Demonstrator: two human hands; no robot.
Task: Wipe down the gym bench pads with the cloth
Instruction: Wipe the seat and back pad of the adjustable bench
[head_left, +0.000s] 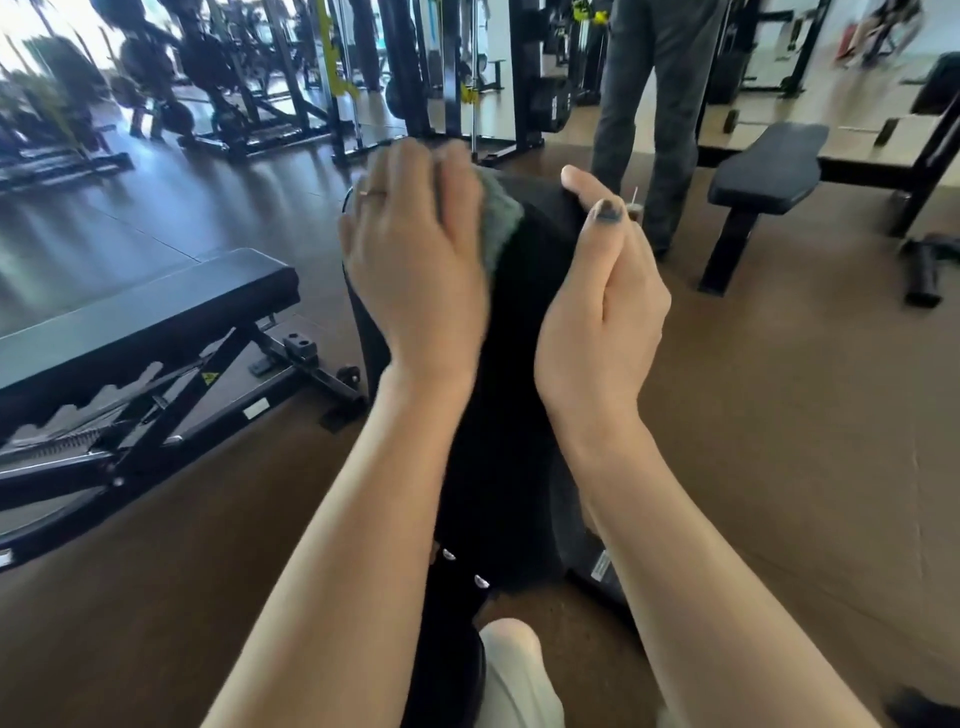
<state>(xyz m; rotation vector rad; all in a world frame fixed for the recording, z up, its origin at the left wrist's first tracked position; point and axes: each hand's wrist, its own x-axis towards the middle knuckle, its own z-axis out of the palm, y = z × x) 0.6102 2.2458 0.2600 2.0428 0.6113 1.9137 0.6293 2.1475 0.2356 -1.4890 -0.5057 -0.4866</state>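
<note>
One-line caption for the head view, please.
Left hand presses a grey cloth on the black bench pad while the right hand steadies its top edge.

Daylight from windows (31, 31) far beyond the fingertips, upper left, blown out white; glossy floor (104, 208) there carries pale streaked glare. Interior otherwise evenly lit, shadows soft. Left hand (415, 244) smeared by motion blur, worst at its fingers (441, 156); cloth (498, 218) under them soft-edged. Right hand (602, 291) sharper. Machines (208, 78) beyond the fingers blurred. Wide-angle bending at frame edges; black pad (519, 338) nearly detail-free
</note>
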